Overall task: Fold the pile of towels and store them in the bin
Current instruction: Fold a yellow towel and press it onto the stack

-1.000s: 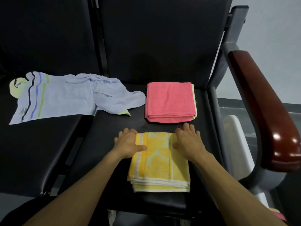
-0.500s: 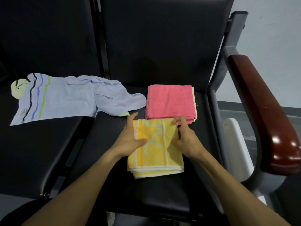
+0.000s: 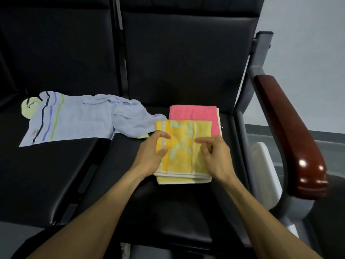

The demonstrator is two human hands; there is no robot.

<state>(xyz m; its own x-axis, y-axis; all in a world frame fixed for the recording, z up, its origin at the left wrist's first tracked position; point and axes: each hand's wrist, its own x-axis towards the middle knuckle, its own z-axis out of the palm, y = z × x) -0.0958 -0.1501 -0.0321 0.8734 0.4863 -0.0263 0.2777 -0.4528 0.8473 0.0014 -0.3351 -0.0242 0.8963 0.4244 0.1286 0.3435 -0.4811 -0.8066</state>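
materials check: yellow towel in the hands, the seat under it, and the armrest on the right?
Yellow towel: looks like cotton terry, matte with a nubby pile, woven stripes and layered soft edges.
Seat: likely faux or real leather, black and smooth, with a dull sheen and stitched panel seams.
Armrest: looks like lacquered wood, though it could be glossy plastic; dark reddish-brown with sharp highlights.

Left hand (image 3: 152, 149) grip, right hand (image 3: 214, 156) grip: fingers curled, pinching.
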